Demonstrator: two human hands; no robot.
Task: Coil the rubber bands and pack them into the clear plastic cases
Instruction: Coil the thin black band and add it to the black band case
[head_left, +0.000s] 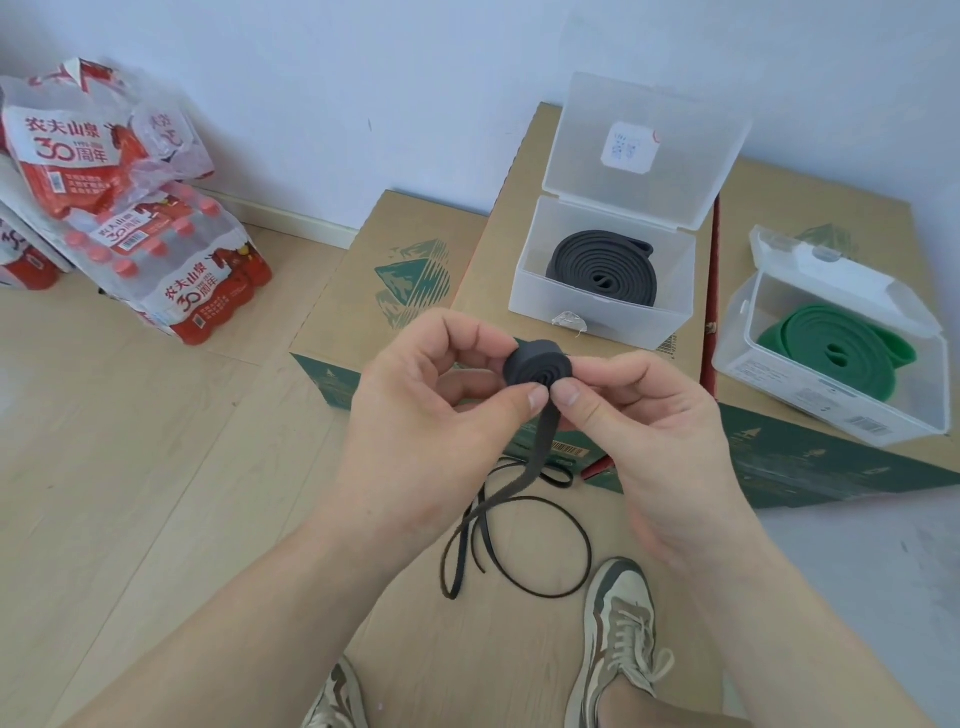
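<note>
A pale wood-look floor (130, 467) meets a white wall (311, 78), with cardboard boxes (493, 249) set against it.

Above the floor, in front of the boxes, both hands pinch a small, tight coil of dark grey rubber band (537, 364). Its flat spiral face is turned toward the camera. The left hand (436, 410) grips the coil from the left with thumb and fingers; the right hand (644, 415) presses its thumb on the lower face and its fingers behind. From the coil's underside the loose tail (498, 499) hangs down and to the left, then lies in thin loops on the floor.

Behind, on a box, an open clear case (602, 275) holds a larger grey coil (602, 267) lying flat; its raised lid bears a small white sticker too blurred to read. To the right a second clear case (831, 353), lid half up, holds a green coil (836, 348).

At far left stand shrink-wrapped packs of bottled water (156, 249) in red and white, printed 农夫山泉 and 30周年. Two sneakers (618, 629) show below.
</note>
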